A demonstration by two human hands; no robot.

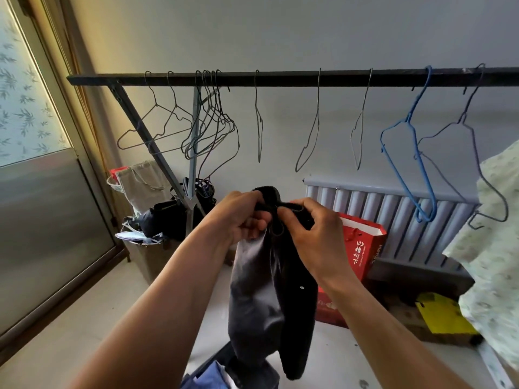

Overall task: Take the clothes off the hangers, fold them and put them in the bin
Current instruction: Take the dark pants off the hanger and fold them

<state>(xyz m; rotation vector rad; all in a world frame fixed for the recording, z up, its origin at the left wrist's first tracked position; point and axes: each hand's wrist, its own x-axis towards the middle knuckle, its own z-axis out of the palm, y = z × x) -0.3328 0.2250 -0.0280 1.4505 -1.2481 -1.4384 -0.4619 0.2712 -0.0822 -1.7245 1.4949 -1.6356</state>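
A dark garment (269, 293) hangs from both my hands in the middle of the view. My left hand (238, 217) grips its top edge, and my right hand (311, 231) pinches the same edge beside it. Behind them a black rail (280, 78) carries several bare wire hangers, among them a blue hanger (412, 144). A pale green patterned garment (494, 248) hangs at the right edge. Below the dark garment a dark container with blue cloth (213, 374) shows at the bottom edge; I cannot tell whether it is the bin.
A red paper bag (362, 248) stands on the floor before a grey radiator (393, 209). A box with bags and clutter (151, 220) sits by the rack's slanted leg at left. A yellow item (443, 315) lies at the lower right.
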